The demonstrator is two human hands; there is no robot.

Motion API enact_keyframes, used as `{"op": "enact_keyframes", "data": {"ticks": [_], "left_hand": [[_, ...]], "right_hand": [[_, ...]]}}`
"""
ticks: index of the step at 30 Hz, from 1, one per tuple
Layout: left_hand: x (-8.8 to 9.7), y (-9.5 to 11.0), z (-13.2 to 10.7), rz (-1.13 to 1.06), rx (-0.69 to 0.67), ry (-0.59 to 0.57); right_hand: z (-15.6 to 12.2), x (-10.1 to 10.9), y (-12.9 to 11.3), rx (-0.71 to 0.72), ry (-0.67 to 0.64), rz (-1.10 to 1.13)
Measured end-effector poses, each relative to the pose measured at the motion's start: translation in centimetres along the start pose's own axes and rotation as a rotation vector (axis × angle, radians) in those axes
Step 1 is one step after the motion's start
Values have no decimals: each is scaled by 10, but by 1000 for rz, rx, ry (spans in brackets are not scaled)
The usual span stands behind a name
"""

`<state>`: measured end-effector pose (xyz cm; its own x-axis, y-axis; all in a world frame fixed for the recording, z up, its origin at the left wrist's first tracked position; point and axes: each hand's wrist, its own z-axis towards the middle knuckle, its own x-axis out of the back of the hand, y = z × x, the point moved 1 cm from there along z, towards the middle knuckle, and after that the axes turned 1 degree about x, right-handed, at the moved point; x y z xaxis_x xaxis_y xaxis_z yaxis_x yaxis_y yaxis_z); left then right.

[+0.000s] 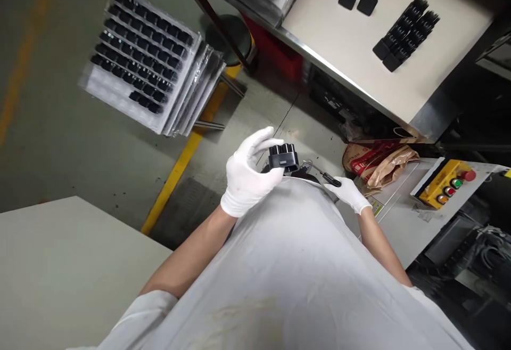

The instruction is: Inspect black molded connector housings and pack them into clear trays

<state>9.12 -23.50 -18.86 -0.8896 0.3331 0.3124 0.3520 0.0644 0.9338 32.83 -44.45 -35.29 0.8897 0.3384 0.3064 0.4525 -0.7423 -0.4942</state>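
My left hand (pixel 252 171), in a white glove, pinches a black plastic connector housing (pixel 283 158) between thumb and fingers, with its round posts facing away from me. In its white glove my right hand (pixel 348 193) is closed around a slim black-handled tool (pixel 331 180). A thin, bent metal part runs from that tool toward the housing, and they look slightly apart. Both hands are in front of my light grey apron (pixel 295 243). The fingers of my right hand are partly hidden.
Stacked trays (pixel 147 62) of black parts stand at the left beside a round stool (pixel 229 38). More black housings (pixel 406 33) sit on the worktable (pixel 331 46). Right of me are a yellow button box (pixel 443 184) and a brown-red paper bag (pixel 377 166).
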Motion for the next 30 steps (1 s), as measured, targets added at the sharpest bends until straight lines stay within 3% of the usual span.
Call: {"op": "enact_keyframes", "data": {"ticks": [5,7,10,13,19,22,26,30], "left_hand": [[7,27,15,165,-275,20],[8,30,23,92,-301,-45],[6,33,33,-120,-233,-168],[0,32,41,-377,-19,-316],[-26,28,43,-958,794,-830],[-36,27,40,-1038,943,-1014],[-34,33,42,-921,820,-1130],[-27,43,54,-598,423,-1097]], "right_hand": [[24,-18,-3,97,275,367],[26,-17,-13,108,361,448],[19,-17,-23,121,495,558],[5,-23,-24,104,596,637],[-32,-51,-15,-73,730,688],[-52,-69,-17,-165,792,721],[-74,-95,-32,-251,859,787],[-81,-112,-49,-288,896,801]]}}
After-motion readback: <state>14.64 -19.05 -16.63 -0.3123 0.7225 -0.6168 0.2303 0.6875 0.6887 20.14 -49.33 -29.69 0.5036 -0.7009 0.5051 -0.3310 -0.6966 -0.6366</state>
